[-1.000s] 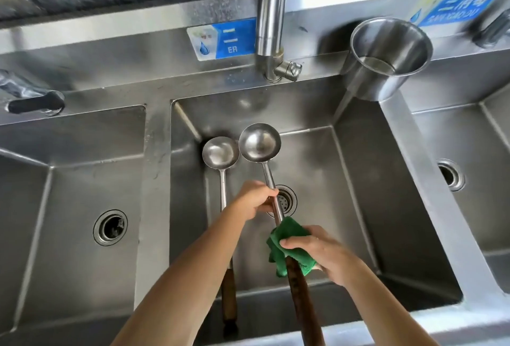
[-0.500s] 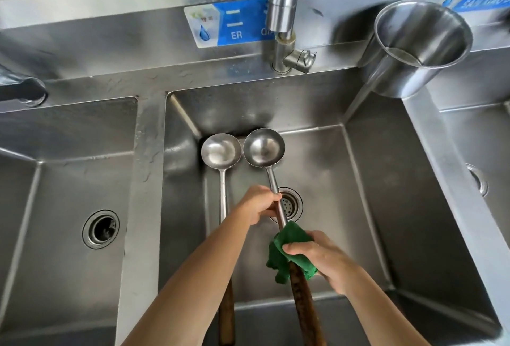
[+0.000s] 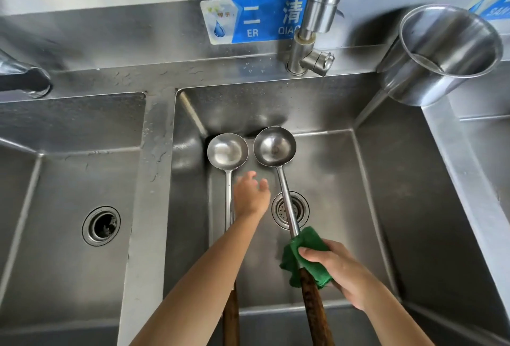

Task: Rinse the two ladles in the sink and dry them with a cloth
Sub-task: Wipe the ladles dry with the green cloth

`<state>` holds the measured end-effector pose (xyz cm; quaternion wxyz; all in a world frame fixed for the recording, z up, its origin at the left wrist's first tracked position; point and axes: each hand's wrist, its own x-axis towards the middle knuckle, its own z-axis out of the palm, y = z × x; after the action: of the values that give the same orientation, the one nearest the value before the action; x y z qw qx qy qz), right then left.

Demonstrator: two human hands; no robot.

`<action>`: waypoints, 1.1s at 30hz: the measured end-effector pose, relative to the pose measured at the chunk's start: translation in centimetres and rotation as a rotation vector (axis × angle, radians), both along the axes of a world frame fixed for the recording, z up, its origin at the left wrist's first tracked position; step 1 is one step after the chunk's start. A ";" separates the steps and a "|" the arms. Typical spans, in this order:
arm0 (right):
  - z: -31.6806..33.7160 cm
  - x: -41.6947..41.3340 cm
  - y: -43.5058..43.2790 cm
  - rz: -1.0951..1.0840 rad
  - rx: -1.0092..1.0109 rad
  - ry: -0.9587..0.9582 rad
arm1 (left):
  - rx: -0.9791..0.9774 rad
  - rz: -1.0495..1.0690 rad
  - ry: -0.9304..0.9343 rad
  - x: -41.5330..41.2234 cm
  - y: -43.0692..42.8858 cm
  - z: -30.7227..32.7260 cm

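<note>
Steel basins fill the view, and both ladles lie in the middle sink (image 3: 367, 169), bowls just behind the drain (image 3: 289, 210). The left hand (image 3: 251, 196), which gripped the right ladle (image 3: 276, 149) a moment ago, has let go and hovers spread between the stems, near the left ladle (image 3: 227, 152). The right hand (image 3: 335, 265) pinches the green cloth (image 3: 306, 256) around the right ladle's stem, so drying seems underway.

steel cup (image 3: 441, 56) back right | blue label (image 3: 254, 21) on backsplash | tap lever (image 3: 317, 60)
</note>
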<state>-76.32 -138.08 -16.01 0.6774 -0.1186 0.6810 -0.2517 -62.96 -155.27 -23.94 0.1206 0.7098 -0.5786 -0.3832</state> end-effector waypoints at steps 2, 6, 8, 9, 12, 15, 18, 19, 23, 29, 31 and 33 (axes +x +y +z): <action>0.0 -0.3 0.7 -0.053 0.018 0.013 | -0.025 0.094 -0.143 2.2 -0.2 0.3; 0.2 -0.7 1.8 -0.138 0.021 0.003 | 0.344 0.290 -0.049 5.1 -0.6 -0.9; 0.6 -0.4 1.7 -0.158 0.018 -0.002 | 0.417 0.398 0.169 5.6 -0.4 -1.5; 0.7 -0.3 1.7 -0.160 0.016 -0.005 | 0.415 0.402 0.194 5.7 -0.3 -1.6; 1.0 -0.1 1.7 -0.144 -0.011 -0.019 | 0.367 0.385 0.188 6.1 -0.1 -2.5; 1.5 -0.2 1.8 -0.146 -0.048 0.013 | 0.370 0.387 0.241 6.1 0.3 -1.5; 3.2 0.0 1.9 -0.203 -0.088 0.046 | 0.366 0.385 0.320 6.1 0.6 2.3; 3.8 0.0 1.9 -0.226 -0.106 0.054 | 0.373 0.389 0.343 6.1 0.4 3.6; 7.8 0.2 1.8 -0.317 -0.177 0.049 | 0.414 0.380 0.424 6.5 0.1 9.0; 15.4 1.0 0.5 -0.326 -0.316 0.047 | 0.326 0.294 0.472 8.3 1.6 18.9; 18.2 1.9 -0.3 -0.306 -0.379 0.042 | 0.254 0.257 0.482 9.8 2.3 22.2; 21.1 3.3 -1.5 -0.291 -0.449 0.040 | 0.166 0.219 0.447 12.0 2.7 25.1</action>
<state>-73.00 -139.60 5.05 0.5773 -0.1716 0.6311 -0.4889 -50.96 -152.58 1.19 0.2276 0.6733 -0.4239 -0.5614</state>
